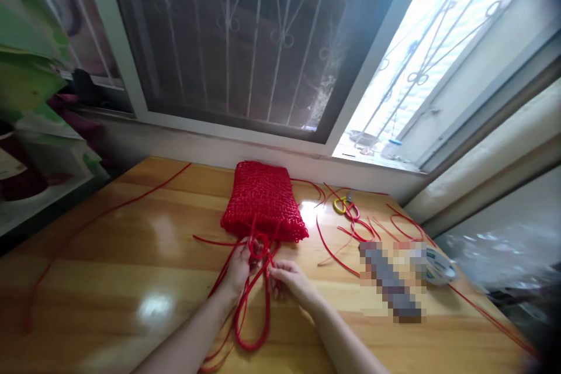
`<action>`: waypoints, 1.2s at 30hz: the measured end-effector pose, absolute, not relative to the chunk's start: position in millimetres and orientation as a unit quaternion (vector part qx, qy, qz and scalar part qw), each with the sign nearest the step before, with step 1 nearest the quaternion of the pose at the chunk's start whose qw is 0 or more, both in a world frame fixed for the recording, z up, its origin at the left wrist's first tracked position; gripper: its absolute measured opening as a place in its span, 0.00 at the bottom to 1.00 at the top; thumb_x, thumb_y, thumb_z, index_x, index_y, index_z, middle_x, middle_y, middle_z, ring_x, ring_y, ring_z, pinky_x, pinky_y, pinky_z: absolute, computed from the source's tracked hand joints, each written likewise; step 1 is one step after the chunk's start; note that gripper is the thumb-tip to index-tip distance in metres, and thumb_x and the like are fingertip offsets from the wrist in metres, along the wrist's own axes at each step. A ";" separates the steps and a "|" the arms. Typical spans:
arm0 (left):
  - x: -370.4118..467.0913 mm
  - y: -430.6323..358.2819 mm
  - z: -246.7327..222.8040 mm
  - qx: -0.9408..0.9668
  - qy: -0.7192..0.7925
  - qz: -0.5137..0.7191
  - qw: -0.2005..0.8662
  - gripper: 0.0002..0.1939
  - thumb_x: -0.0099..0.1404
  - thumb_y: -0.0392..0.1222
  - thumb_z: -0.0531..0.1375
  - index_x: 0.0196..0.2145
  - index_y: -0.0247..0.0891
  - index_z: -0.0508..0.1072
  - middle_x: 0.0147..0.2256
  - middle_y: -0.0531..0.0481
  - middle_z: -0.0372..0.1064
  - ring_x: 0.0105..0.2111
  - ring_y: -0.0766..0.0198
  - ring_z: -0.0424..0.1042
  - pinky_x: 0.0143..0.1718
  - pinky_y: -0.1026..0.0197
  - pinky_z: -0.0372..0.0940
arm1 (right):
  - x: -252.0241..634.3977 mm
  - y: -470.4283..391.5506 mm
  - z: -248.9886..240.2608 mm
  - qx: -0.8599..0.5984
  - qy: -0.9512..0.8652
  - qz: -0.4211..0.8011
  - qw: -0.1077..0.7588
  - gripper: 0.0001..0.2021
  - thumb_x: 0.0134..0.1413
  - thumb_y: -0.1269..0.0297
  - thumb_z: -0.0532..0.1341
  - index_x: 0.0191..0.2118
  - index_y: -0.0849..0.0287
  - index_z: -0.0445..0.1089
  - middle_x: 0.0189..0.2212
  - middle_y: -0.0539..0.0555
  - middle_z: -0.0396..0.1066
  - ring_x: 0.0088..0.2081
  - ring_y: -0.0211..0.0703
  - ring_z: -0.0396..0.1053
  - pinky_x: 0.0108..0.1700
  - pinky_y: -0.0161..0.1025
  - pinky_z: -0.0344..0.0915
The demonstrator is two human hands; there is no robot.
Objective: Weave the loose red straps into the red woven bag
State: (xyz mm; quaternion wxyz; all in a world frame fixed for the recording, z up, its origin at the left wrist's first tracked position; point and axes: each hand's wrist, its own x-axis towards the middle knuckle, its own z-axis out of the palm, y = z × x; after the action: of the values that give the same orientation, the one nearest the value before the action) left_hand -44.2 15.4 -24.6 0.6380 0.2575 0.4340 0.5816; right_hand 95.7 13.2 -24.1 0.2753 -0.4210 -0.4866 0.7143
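A red woven bag lies on the wooden table, its open edge toward me. Red cords run from that edge, forming a small loop between my hands and a long thick loop hanging below them. At the bag's near edge, my left hand is closed on the cord beside the small loop. My right hand pinches the cord a little lower and to the right. The fingertips of both hands are partly hidden by the cords.
Scissors with yellow and red handles lie right of the bag among loose red cords. Farther right are a blurred-out dark object and a white round item. A window stands behind the table.
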 end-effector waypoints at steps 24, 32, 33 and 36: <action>-45.4 20.2 -21.1 0.247 0.356 0.604 0.669 0.13 0.55 0.48 0.58 0.24 0.36 0.61 0.24 0.56 0.60 0.22 0.74 0.60 0.24 0.71 0.56 | 153.9 40.4 -22.0 -0.308 -0.548 0.751 0.201 0.19 0.48 0.51 0.56 0.19 0.62 0.57 0.14 0.48 0.63 0.13 0.29 0.58 0.14 0.27 0.50; -45.1 17.7 -18.1 0.263 0.374 0.556 0.694 0.14 0.57 0.50 0.55 0.26 0.37 0.59 0.26 0.54 0.65 0.22 0.72 0.63 0.23 0.69 0.56 | 137.7 49.5 -20.0 -0.447 -0.569 0.479 0.497 0.12 0.48 0.55 0.58 0.26 0.60 0.66 0.26 0.52 0.65 0.24 0.35 0.62 0.21 0.31 0.60; -45.3 17.4 -17.7 0.266 0.368 0.558 0.695 0.14 0.57 0.50 0.55 0.25 0.37 0.59 0.25 0.55 0.64 0.21 0.73 0.62 0.22 0.70 0.55 | 139.9 48.5 -15.3 -0.445 -0.577 0.461 0.507 0.12 0.47 0.56 0.59 0.24 0.60 0.66 0.29 0.54 0.65 0.25 0.36 0.63 0.23 0.33 0.62; -45.7 17.1 -17.3 0.276 0.357 0.565 0.691 0.13 0.57 0.49 0.55 0.25 0.37 0.59 0.22 0.56 0.61 0.19 0.74 0.58 0.21 0.70 0.53 | 150.7 45.4 0.0 -0.435 -0.577 0.444 0.530 0.14 0.45 0.59 0.60 0.16 0.60 0.61 0.33 0.56 0.66 0.32 0.41 0.66 0.32 0.37 0.64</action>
State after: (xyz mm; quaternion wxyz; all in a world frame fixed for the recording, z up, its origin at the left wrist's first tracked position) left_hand -45.7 17.1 -17.3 0.6909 0.2755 0.3565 0.5654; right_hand 150.7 45.4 0.0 0.5302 -0.4346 -0.5768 0.4442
